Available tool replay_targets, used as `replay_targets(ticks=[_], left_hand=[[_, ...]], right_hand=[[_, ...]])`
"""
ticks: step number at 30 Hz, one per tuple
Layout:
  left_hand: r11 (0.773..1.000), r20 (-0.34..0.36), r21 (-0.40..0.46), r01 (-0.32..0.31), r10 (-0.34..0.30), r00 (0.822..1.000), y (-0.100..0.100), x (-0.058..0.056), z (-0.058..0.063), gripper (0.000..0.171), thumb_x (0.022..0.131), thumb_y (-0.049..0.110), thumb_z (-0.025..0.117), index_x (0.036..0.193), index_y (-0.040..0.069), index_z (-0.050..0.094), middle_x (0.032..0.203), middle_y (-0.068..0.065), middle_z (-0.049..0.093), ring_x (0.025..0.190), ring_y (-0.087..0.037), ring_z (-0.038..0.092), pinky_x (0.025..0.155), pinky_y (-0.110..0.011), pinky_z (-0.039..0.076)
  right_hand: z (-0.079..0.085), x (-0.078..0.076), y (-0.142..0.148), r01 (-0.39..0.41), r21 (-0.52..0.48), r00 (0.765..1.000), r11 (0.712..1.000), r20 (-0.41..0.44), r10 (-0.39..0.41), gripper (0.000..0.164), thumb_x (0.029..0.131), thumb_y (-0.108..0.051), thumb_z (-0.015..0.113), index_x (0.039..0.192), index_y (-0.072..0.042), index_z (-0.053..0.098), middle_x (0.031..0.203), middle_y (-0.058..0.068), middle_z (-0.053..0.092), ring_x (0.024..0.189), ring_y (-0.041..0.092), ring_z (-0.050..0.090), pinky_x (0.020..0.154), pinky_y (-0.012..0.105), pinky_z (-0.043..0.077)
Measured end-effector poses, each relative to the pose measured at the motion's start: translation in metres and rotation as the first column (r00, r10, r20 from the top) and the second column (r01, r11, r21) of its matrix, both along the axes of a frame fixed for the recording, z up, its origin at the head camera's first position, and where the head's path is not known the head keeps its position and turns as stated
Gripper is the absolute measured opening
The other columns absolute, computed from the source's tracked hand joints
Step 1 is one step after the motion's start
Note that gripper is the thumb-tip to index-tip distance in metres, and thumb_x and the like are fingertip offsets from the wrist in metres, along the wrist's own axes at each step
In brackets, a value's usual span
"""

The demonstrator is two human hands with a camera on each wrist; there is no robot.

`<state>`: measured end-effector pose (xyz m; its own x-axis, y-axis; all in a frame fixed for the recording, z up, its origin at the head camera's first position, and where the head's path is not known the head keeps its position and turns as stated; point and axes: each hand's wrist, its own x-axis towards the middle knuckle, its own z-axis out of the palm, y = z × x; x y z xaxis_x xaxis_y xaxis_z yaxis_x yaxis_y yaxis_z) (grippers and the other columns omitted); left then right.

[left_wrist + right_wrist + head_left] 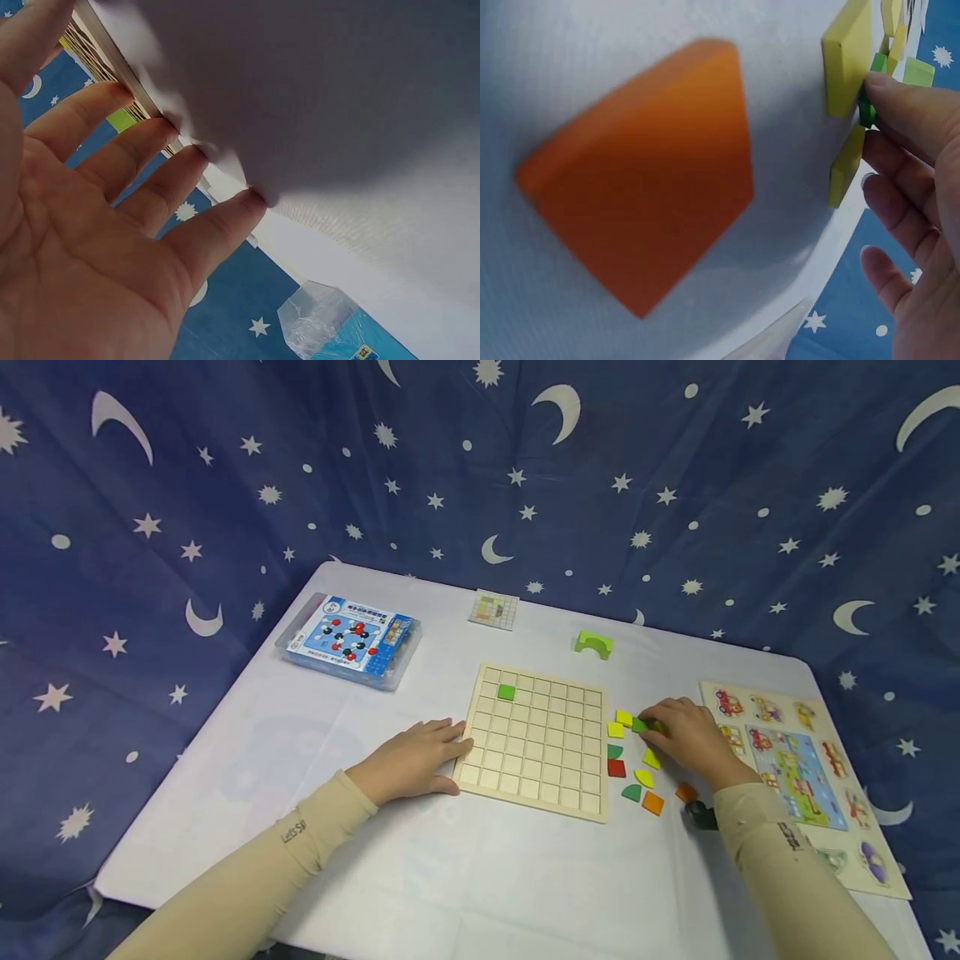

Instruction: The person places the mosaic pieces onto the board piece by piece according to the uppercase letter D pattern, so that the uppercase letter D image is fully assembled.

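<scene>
A wooden grid board [542, 810] lies mid-table, with one green square tile [506, 692] in its upper left part. My left hand [420, 760] rests at the board's left edge, fingers spread and fingertips right at its rim. Right of the board, my right hand [686, 735] pinches a small green tile [868, 105] between thumb and fingers. Around it lie yellow tiles [616, 730], a red square tile [617, 768], green quarter-round tiles [632, 792] and orange tiles [652, 802]. One orange tile [645, 195] looms large in the right wrist view.
A clear plastic case [348, 639] with a molecule picture stands back left. Behind the board are a pattern card [493, 609] and a green arch block [594, 644]. A picture puzzle board [802, 777] lies under the right forearm's side, beside a black object [701, 815].
</scene>
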<state>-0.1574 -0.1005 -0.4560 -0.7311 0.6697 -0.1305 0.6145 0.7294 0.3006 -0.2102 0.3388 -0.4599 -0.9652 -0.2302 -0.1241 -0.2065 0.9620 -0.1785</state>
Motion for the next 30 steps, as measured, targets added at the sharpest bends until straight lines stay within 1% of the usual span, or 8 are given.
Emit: replay_targets(ticks=[4,8,14,21,26,30], left_hand=[[1.0,0.009,0.004,-0.005,0.005,1.0,-0.0015,-0.0003,-0.0006,0.073,0.084,0.046,0.076,0.145,0.014,0.053,0.155,-0.015,0.039,0.144,-0.035,0.035,0.115,-0.049,0.031],[1.0,0.008,0.01,-0.009,0.009,1.0,-0.0022,-0.0008,-0.0012,0.073,0.083,0.046,0.076,0.145,0.014,0.053,0.156,-0.015,0.039,0.144,-0.034,0.035,0.115,-0.049,0.031],[1.0,0.012,0.017,-0.012,0.012,1.0,-0.0026,-0.0012,-0.001,0.073,0.083,0.046,0.077,0.145,0.015,0.053,0.156,-0.014,0.038,0.144,-0.033,0.035,0.114,-0.05,0.033],[1.0,0.024,0.01,-0.007,0.007,1.0,-0.0022,-0.0005,-0.0013,0.073,0.084,0.046,0.075,0.146,0.015,0.051,0.156,-0.013,0.037,0.145,-0.033,0.034,0.116,-0.049,0.031],[1.0,0.009,0.017,0.0,0.0,1.0,-0.0023,0.0002,-0.0021,0.072,0.084,0.046,0.075,0.145,0.014,0.052,0.156,-0.014,0.039,0.144,-0.033,0.035,0.116,-0.049,0.031],[1.0,0.012,0.023,-0.006,0.005,1.0,-0.0022,0.0003,-0.003,0.073,0.084,0.046,0.076,0.145,0.014,0.052,0.156,-0.014,0.038,0.144,-0.033,0.034,0.115,-0.05,0.031]], right_hand=[[-0.0011,0.0003,-0.0006,-0.019,0.004,1.0,1.0,-0.023,0.019,0.033,0.091,-0.026,0.074,0.118,-0.008,0.07,0.116,0.013,0.067,0.115,0.037,0.052,0.104,0.062,0.034],[-0.0014,0.0004,-0.0003,-0.023,0.0,0.999,1.0,-0.036,0.023,0.032,0.09,-0.025,0.074,0.117,-0.007,0.07,0.114,0.013,0.067,0.114,0.036,0.053,0.104,0.061,0.035],[-0.0029,-0.0004,-0.0009,-0.016,-0.003,0.999,1.0,-0.034,0.016,0.031,0.09,-0.024,0.075,0.117,-0.007,0.07,0.113,0.012,0.067,0.112,0.035,0.053,0.104,0.059,0.036],[-0.0056,-0.0002,0.0009,-0.012,0.003,0.999,1.0,-0.048,0.012,0.032,0.09,-0.024,0.075,0.115,-0.005,0.07,0.11,0.013,0.067,0.11,0.035,0.053,0.103,0.058,0.037],[-0.0038,-0.0001,0.0019,-0.002,-0.02,0.998,1.0,-0.067,0.001,0.033,0.09,-0.024,0.075,0.115,-0.005,0.069,0.109,0.012,0.067,0.11,0.034,0.052,0.103,0.057,0.037],[0.0,-0.0013,-0.0052,-0.025,-0.059,0.997,0.998,-0.078,0.02,0.032,0.09,-0.024,0.074,0.115,-0.004,0.069,0.11,0.013,0.067,0.109,0.034,0.052,0.103,0.057,0.036]])
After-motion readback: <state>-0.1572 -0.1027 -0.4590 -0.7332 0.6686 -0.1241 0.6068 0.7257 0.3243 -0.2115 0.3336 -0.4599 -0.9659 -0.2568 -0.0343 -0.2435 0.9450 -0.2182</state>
